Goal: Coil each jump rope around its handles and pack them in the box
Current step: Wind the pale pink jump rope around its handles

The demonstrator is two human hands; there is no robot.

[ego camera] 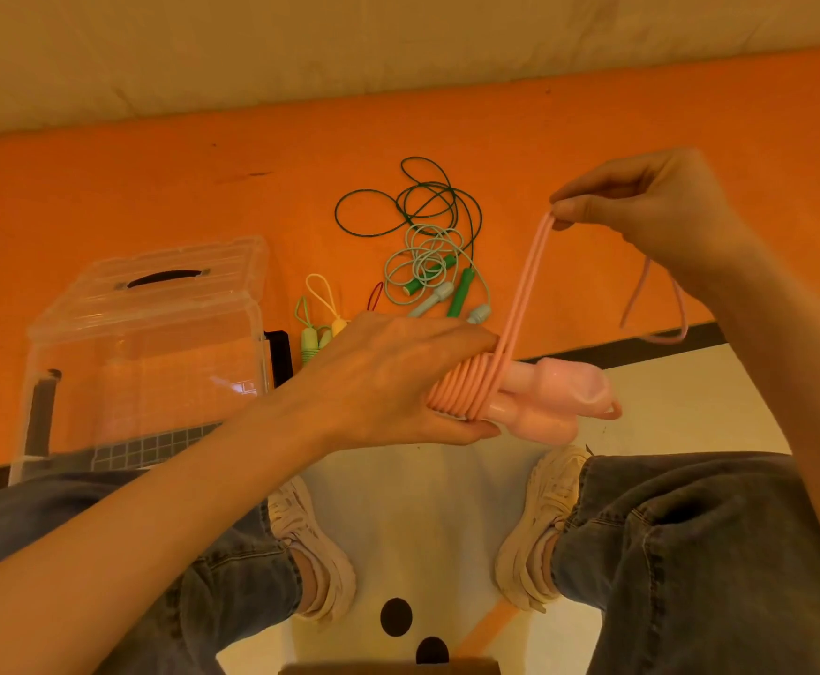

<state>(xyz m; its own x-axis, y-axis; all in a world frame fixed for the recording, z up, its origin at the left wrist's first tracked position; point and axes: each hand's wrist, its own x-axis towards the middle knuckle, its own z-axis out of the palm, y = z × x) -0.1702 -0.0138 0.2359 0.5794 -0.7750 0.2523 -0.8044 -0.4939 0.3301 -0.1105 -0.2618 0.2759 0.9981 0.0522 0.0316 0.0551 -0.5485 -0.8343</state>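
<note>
1. Pink jump rope (520,304): held in mid-air over the person's lap, in front of the orange mat (154,187). Its two pink handles (539,397) lie side by side, several turns of cord wrapped tight around them.
2. Left hand (388,377): fingers and thumb curled round the wrapped end of the handles, gripping the bundle.
3. Right hand (651,207): raised above and to the right; thumb and fingertips pinch a doubled run of cord, taut down to the coil. Loose remainder of cord hangs below the right wrist.
4. Clear plastic box (145,353): on the mat at left, lid with dark handle slot on top.
5. Green jump ropes (427,246): uncoiled, tangled on the mat beyond the hands, well apart from the box.
6. Small yellow and green handles (320,328): just right of the box, partly hidden by the left hand.
7. Jeans (690,552) and pale sneakers (539,528): at bottom of head view.
</note>
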